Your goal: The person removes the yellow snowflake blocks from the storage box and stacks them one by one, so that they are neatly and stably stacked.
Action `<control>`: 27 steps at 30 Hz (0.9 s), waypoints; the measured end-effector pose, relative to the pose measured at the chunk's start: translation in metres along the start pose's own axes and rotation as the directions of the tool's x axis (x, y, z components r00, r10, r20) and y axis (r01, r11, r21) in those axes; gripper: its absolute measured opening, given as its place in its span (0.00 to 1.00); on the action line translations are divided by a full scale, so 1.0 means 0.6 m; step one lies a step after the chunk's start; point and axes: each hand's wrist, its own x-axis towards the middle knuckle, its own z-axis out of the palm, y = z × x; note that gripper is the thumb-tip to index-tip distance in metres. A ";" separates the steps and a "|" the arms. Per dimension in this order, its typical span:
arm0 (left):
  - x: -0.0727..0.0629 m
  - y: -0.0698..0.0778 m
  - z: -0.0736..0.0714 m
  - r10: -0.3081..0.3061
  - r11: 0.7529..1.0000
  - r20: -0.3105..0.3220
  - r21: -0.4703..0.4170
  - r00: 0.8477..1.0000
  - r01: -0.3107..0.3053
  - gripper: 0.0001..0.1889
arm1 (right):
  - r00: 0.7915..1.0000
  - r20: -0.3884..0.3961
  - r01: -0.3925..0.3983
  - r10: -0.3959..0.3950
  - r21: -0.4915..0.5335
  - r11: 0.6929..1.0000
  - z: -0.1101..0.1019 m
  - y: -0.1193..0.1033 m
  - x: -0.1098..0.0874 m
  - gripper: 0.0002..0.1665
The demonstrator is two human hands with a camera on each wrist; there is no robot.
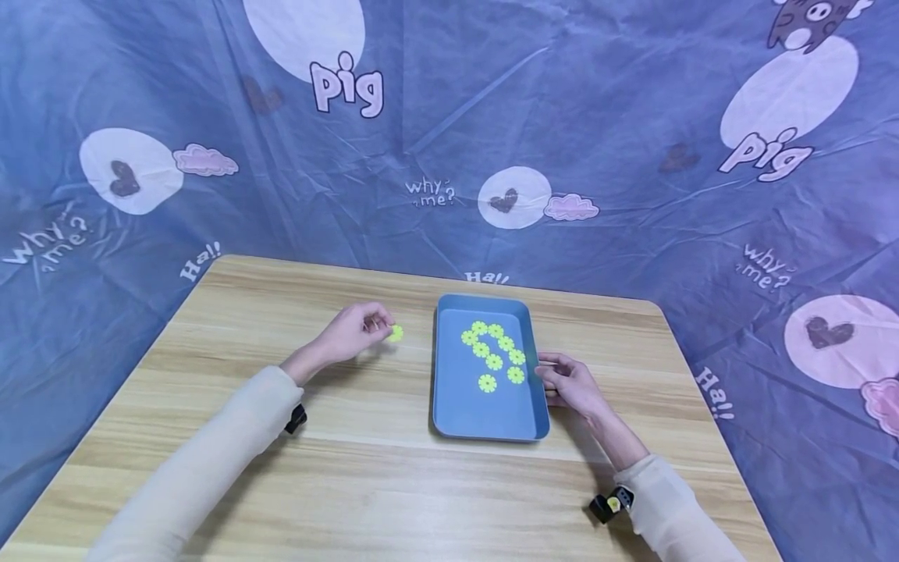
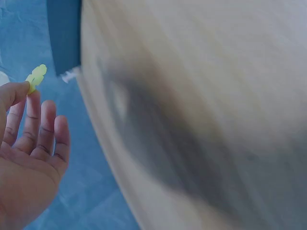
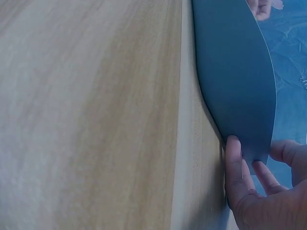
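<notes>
Between thumb and index fingertip, my left hand (image 1: 353, 333) pinches a yellow-green snowflake disc (image 1: 396, 333) above the table, left of a blue tray (image 1: 467, 410). From the left wrist, the disc (image 2: 37, 76) appears nearly edge-on, and the other fingers are loosely bent. Several similar flower-shaped discs (image 1: 488, 383) lie spread over the tray's upper and middle floor. At the tray's right side, my right hand (image 1: 572, 386) holds its wall. The right wrist view has the thumb at the rim and fingers (image 3: 233, 158) against the outer wall.
The wood-grain table (image 1: 351, 484) has its far edge just behind the tray. A blue printed cloth (image 1: 435, 117) hangs around the back and sides. Each wrist wears a small black camera, such as the right one (image 1: 605, 506).
</notes>
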 end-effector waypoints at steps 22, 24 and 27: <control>-0.034 -0.056 -0.005 -0.196 0.978 0.045 0.077 0.980 0.192 0.05 | 1.000 0.002 -0.002 0.002 0.007 1.000 0.001 -0.003 -0.003 0.34; -0.034 -0.056 -0.005 -0.198 0.977 0.047 0.093 0.979 0.193 0.05 | 1.000 0.001 -0.001 0.001 0.006 1.000 0.001 -0.003 -0.003 0.34; -0.033 -0.056 -0.006 -0.198 0.975 0.048 0.109 0.979 0.192 0.05 | 1.000 -0.002 0.001 -0.001 0.006 1.000 0.001 -0.004 -0.004 0.33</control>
